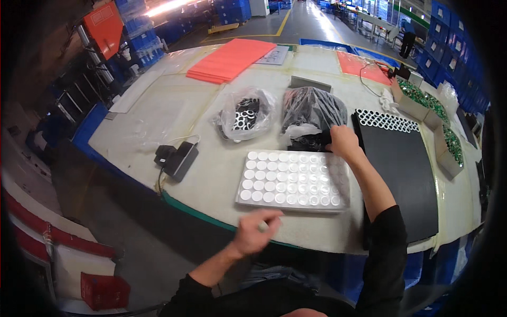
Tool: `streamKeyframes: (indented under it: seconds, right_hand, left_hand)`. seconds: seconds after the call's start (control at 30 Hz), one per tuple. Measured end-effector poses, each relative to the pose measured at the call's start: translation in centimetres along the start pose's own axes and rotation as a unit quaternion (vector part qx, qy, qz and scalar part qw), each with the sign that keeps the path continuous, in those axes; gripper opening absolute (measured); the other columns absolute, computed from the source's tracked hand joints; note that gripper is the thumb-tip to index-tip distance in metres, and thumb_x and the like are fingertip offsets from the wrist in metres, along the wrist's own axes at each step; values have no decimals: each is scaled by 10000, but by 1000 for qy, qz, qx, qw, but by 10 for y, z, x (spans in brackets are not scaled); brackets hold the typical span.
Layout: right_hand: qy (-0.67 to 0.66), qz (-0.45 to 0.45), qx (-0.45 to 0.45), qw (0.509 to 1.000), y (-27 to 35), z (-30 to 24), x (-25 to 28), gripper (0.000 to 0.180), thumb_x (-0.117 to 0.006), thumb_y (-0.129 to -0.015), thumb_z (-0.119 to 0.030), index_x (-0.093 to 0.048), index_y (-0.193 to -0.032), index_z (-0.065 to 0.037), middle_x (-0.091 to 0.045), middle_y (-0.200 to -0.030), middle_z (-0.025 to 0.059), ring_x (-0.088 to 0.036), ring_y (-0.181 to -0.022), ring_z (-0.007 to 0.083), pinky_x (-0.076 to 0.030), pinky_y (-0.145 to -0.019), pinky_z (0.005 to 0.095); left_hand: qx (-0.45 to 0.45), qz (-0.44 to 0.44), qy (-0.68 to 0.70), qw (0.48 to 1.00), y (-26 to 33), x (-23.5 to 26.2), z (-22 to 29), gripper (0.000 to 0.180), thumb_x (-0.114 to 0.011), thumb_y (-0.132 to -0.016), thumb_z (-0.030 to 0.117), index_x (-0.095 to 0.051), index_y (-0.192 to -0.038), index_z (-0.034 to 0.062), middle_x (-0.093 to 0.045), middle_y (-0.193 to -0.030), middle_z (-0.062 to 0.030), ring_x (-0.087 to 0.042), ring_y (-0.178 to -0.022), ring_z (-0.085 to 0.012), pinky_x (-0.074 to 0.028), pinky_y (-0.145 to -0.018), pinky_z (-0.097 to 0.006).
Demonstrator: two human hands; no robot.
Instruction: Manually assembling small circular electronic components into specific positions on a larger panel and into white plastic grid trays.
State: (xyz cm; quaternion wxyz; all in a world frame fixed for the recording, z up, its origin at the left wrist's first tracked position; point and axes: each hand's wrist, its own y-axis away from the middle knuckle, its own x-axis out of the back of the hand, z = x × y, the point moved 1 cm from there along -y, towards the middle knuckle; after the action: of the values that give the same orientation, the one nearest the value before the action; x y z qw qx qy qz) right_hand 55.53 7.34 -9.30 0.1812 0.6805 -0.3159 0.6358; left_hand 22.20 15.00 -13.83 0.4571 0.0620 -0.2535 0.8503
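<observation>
My left hand [255, 232] is closed in front of the white tray, its fingers curled around a small whitish piece [262, 226]. Rows of round white caps [269, 186] fill the tray [296, 206]; those toward its right look glossier. Behind the tray lies a clear plastic bag [311, 108] of black parts [309, 141]. My right hand [342, 140] is at the bag's mouth, with its fingertips hidden among plastic and black parts. To the right, a black board [398, 179] carries rows of white-and-black rings [385, 120] along its far end.
Left of the bag sits another plastic bag [245, 113] with black-and-white rings. A black adapter box [182, 161] with a cable lies near the left edge. Orange sheets [232, 59] are stacked farther back. Boxes of green parts [449, 148] stand along the right side.
</observation>
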Motion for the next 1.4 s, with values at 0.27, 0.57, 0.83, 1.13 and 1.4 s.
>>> streamKeyframes:
  seconds: [0.27,0.57,0.83,1.13,1.4]
  right_hand:
    - [-40,14,34,999,-12,9,-21,96,-636,-726,29,-694,-794,-6,-684,-852,245,-675,-848,417,-543,-780,484]
    - [-197,183,16,963,46,-10,36,156,-667,-772,-12,-699,-921,-49,-696,-842,194,-670,-816,399,-537,-736,448]
    - [-367,209,-52,905,84,1,64,203,-704,-833,-44,-700,-1018,39,-732,-854,101,-683,-765,117,-530,-708,258]
    - [-603,311,-206,705,183,-23,-37,216,-534,-970,-52,-589,-1154,48,-627,-1048,92,-582,-962,121,-466,-871,264]
    - [-685,231,-227,652,175,-31,-56,213,-504,-1000,-100,-556,-1169,19,-592,-1016,37,-524,-908,81,-421,-845,230]
  left_hand:
    - [-42,114,-265,957,-182,108,-65,182,-650,-886,171,-696,-919,-2,-704,-834,-163,-683,-778,-283,-522,-707,-392]
    - [135,-19,-503,853,-259,86,-105,329,-795,-742,207,-704,-992,12,-691,-1030,-228,-658,-1012,-385,-535,-859,-459]
    - [114,37,-483,867,-254,80,-95,309,-779,-758,218,-702,-974,10,-690,-1004,-230,-659,-976,-388,-527,-826,-477]
    - [-61,90,-319,941,-82,26,-24,458,-618,-924,274,-566,-1217,-74,-551,-1258,-259,-530,-1151,-400,-418,-990,-448]
    - [9,41,-274,961,-53,23,-48,596,-586,-947,272,-435,-1373,-116,-349,-1484,-316,-438,-1298,-445,-368,-1072,-457]
